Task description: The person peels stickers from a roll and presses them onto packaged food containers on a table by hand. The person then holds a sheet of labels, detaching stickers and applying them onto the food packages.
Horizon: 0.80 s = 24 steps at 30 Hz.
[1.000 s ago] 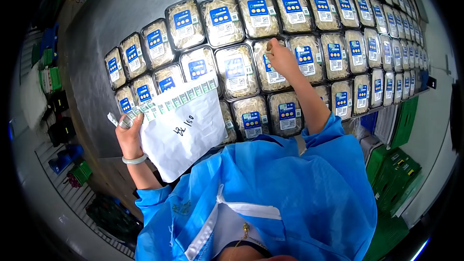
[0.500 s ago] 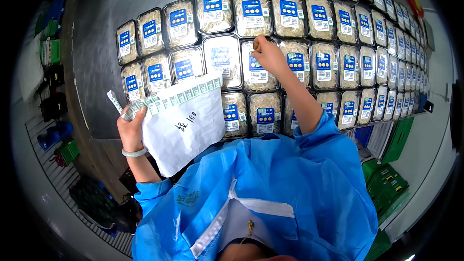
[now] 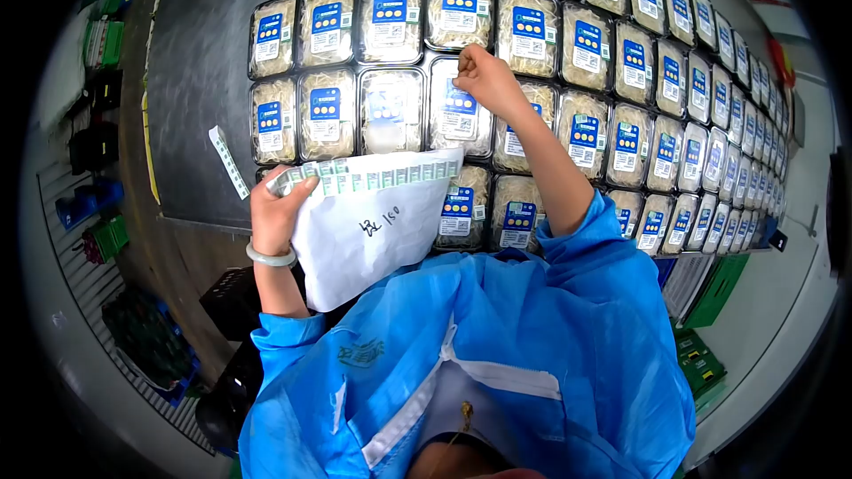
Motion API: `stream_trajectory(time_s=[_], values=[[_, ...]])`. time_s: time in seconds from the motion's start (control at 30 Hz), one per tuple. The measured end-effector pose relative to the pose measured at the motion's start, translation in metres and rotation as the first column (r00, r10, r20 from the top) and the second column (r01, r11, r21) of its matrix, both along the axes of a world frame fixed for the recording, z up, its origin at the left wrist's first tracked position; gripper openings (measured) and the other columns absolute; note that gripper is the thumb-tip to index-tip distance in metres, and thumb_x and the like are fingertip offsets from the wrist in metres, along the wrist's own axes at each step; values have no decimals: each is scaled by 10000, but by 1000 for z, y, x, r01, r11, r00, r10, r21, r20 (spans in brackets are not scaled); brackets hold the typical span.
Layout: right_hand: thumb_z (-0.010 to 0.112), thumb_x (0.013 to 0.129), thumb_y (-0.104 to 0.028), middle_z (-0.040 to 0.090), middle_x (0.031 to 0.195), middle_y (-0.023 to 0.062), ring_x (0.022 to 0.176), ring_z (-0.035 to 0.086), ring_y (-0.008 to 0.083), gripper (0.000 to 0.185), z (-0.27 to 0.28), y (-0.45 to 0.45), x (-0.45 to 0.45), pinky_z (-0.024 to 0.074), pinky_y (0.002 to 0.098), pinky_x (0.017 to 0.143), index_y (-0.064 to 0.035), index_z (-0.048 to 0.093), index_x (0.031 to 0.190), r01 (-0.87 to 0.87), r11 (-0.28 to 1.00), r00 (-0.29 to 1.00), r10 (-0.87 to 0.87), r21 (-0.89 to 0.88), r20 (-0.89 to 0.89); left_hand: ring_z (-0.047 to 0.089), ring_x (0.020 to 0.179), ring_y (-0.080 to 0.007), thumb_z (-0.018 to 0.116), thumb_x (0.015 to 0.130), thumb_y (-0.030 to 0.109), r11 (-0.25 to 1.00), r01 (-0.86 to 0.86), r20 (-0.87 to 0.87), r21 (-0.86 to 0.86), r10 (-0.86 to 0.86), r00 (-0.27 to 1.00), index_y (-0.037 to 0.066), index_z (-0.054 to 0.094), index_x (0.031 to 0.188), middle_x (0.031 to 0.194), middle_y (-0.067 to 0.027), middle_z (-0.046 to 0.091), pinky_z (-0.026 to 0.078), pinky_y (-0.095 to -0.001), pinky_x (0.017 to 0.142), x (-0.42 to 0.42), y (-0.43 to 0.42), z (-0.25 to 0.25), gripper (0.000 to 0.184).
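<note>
My left hand (image 3: 282, 204) grips a white paper sheet (image 3: 373, 235) with handwritten black marks. Along the sheet's top edge runs a strip of small green-and-white stickers (image 3: 390, 177). My right hand (image 3: 484, 80) is closed in a pinch over a clear-lidded food tray (image 3: 460, 129) with a blue-and-white label, its fingertips at the label's upper part. Whatever sits between those fingertips is too small to make out. Pale shredded food, like bean sprouts, fills the trays. Left of my left hand, a separate sticker strip (image 3: 229, 162) lies on the dark table (image 3: 200, 80).
Rows of similar packed trays (image 3: 586, 44) stretch across the table to the far right. Green crates (image 3: 701, 359) stand below at the right. More crates (image 3: 111, 235) and a dark basket (image 3: 229, 302) are at the lower left.
My right hand has shifted from one tray to its left-hand neighbour in the same row. The sheet in my left hand has turned slightly, and the view has shifted.
</note>
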State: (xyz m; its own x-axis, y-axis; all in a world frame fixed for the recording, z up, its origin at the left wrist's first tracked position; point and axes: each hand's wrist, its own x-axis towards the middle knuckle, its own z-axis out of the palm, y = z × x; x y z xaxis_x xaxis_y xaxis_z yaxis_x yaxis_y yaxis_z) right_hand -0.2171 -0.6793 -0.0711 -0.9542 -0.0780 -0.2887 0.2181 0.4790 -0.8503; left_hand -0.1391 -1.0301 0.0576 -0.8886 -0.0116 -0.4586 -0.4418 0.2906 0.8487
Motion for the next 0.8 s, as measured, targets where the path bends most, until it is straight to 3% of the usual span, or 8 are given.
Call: stream_trajectory(time_s=[0.17,0.2,0.3,0.37,0.4,0.5,0.67,0.8], values=[[667,804,-98,668,866,166,844,662,332,239,-35,-19,-13,517,425,692,-15,569,1006,-71,832,949,226,550,-219,528,681,-47,730,837,62,999,36,-8,16,-36,999,-8,655,865,775,5,642,432,-212,609,-8,5,3,107],[689,812,-175,668,888,167,865,662,348,321,-5,-20,-16,526,427,697,-13,575,1064,-143,725,970,237,674,-49,527,682,-47,730,837,61,998,50,-14,38,-50,999,-7,656,866,775,5,642,432,-213,610,-12,8,5,105],[711,812,-255,671,918,165,867,656,356,394,39,-14,-11,521,422,715,-23,584,1103,-100,836,987,152,540,-54,529,687,-45,725,839,52,988,143,-51,57,-140,989,-11,654,874,777,5,644,432,-214,611,-26,18,5,101],[722,812,-300,686,912,167,851,664,343,380,76,-25,2,517,448,737,-31,600,1052,-163,979,987,160,-120,-36,527,685,-44,721,842,48,977,214,-88,-4,-213,973,-13,650,879,778,7,643,430,-213,610,-32,27,12,101],[725,808,-318,686,908,156,836,663,339,398,88,-31,14,515,430,734,-33,606,1059,-263,953,962,247,-149,-116,516,693,-41,720,848,67,980,190,-71,59,-186,980,-7,645,887,778,13,634,425,-210,620,-35,41,19,112],[698,817,-405,683,917,159,857,652,340,420,119,-29,39,501,413,750,-55,643,1042,-427,904,886,427,40,-181,516,706,-46,709,860,84,959,264,-111,102,-253,961,1,643,910,772,23,619,427,-206,638,-47,67,14,117],[671,846,-340,651,760,178,716,633,365,294,130,9,59,478,441,646,-55,653,912,-236,967,957,248,98,-149,535,928,-71,626,923,93,904,379,-288,200,-315,904,21,585,1080,1030,-15,600,427,-220,813,-64,107,19,177],[637,886,-316,635,716,179,681,620,372,263,153,36,74,470,442,613,-54,640,864,-206,962,966,229,179,-116,533,744,-24,634,925,67,910,264,-301,320,-166,939,-15,611,989,828,7,627,411,-171,653,-62,134,11,106]])
